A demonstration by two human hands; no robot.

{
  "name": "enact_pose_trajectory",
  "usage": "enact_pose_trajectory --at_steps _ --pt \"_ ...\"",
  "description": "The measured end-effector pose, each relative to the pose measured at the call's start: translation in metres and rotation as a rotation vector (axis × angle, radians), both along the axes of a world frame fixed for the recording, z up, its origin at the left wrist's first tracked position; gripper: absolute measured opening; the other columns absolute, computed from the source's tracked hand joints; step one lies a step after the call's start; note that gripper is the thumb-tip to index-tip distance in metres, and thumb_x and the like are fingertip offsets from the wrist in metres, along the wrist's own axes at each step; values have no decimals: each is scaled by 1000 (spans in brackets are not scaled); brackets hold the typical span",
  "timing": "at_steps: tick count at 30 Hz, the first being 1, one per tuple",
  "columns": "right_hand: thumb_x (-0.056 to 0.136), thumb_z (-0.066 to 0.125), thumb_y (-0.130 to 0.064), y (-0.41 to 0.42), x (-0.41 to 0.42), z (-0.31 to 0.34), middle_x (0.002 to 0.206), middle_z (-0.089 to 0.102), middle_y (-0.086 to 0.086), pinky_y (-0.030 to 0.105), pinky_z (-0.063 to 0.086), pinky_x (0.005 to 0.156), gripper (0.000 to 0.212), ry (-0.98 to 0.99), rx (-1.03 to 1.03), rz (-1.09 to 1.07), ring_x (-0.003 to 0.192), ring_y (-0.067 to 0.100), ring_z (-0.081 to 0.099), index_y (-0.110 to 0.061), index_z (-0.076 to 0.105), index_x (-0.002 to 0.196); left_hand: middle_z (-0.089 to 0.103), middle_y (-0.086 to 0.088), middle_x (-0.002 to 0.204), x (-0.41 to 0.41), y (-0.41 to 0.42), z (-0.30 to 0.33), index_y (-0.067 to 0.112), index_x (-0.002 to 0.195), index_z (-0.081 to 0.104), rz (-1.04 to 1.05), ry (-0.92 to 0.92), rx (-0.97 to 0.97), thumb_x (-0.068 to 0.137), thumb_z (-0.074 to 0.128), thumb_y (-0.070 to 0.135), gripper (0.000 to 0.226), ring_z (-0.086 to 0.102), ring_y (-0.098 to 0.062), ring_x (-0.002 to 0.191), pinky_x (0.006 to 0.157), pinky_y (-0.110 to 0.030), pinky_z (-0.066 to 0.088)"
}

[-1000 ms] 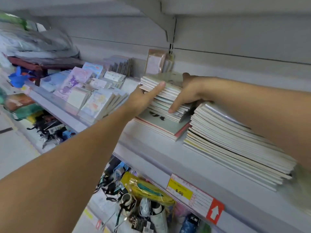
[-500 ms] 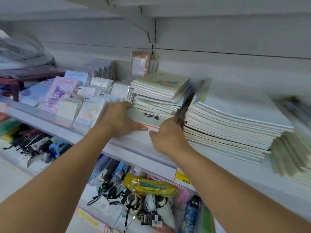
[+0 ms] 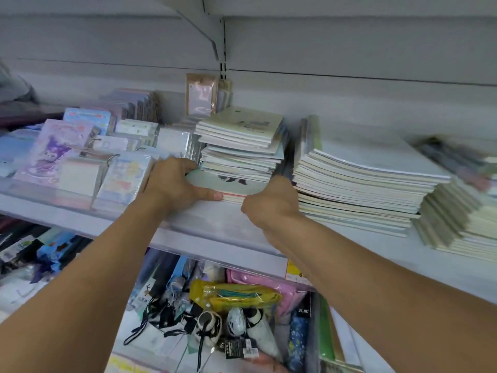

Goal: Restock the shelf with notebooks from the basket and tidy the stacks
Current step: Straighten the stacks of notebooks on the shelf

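A stack of small notebooks sits on larger pale-green notebooks in the middle of the white shelf. My left hand grips the left front corner of the larger notebooks, thumb along their front edge and fingers curled at the left side. My right hand holds their right front corner, fingers reaching into the gap beside a wide stack of white notebooks. The fingertips of my right hand are hidden. No basket is in view.
Cartoon-cover notepads and ring-bound pads fill the shelf's left part. Another notebook stack lies at the far right. Packaged items stand at the back. Umbrellas and pouches lie on the shelf below.
Both hands came down from the top of the small stack to the front corners of the larger notebooks beneath it. The view has moved closer.
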State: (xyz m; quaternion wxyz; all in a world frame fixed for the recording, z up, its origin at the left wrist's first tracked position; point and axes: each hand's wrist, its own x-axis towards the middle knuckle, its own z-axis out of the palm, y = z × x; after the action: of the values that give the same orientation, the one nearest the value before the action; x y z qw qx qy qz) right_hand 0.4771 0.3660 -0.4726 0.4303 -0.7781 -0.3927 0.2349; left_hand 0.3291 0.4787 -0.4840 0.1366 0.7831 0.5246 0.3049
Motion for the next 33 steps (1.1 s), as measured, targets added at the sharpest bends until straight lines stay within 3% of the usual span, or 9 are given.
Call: enact_pose_trajectory --at_steps 4,9,12,14,19,22,26,30,33 --pt "84 65 -8 5 2 -1 74 52 3 21 37 49 17 -114 -67 62 69 20 53 -9 49 76 71 -3 113 1 -3 1 12 114 70 -2 -17 -50 40 89 57 89 56 -11 85 79 -18 39" --pt "89 64 -11 8 -4 -5 116 61 18 24 40 67 43 -394 -81 85 107 28 60 8 47 123 70 -2 99 3 0 5 16 100 72 22 132 -28 45 82 69 77 61 -20 90 77 -24 37" --pt "89 66 -6 5 1 -7 90 60 7 21 35 52 15 -505 1 65 79 21 56 -6 53 82 68 -2 101 3 2 3 15 103 69 27 145 -26 47 81 70 80 56 -17 85 76 -24 39" --pt "87 69 -6 3 4 -9 81 55 6 24 37 54 40 -546 8 34 74 21 54 -15 37 65 68 -3 103 3 2 2 14 106 68 34 167 -11 47 79 72 84 55 -19 86 76 -26 40" --pt "86 72 -8 2 5 -9 81 54 5 27 36 60 42 -569 60 6 68 18 45 -15 36 65 68 -1 103 3 2 4 15 103 69 47 177 -19 44 80 72 82 54 -17 84 77 -24 38" --pt "86 70 -5 0 8 -10 81 54 5 27 37 60 42 -585 77 -4 74 22 55 -16 35 65 68 3 107 1 0 5 16 110 69 74 70 -50 37 86 66 89 50 -11 86 81 -19 34" --pt "85 75 -11 0 11 -11 66 43 -1 27 36 58 49 -558 71 20 60 15 45 -18 33 61 71 -4 105 3 0 10 10 106 72 45 85 -65 34 87 63 91 61 -18 92 83 -25 48" --pt "87 73 -11 1 10 -7 95 63 13 27 39 62 37 -590 32 34 81 25 59 -14 40 71 70 -10 98 6 3 20 6 97 72 21 284 -57 40 83 68 85 61 -25 92 84 -37 52" --pt "87 71 -6 2 8 -6 98 64 13 28 40 62 26 -587 10 -5 88 28 63 -11 48 76 69 -8 100 3 4 14 8 100 71 5 257 -32 44 81 70 84 61 -24 91 82 -33 50"
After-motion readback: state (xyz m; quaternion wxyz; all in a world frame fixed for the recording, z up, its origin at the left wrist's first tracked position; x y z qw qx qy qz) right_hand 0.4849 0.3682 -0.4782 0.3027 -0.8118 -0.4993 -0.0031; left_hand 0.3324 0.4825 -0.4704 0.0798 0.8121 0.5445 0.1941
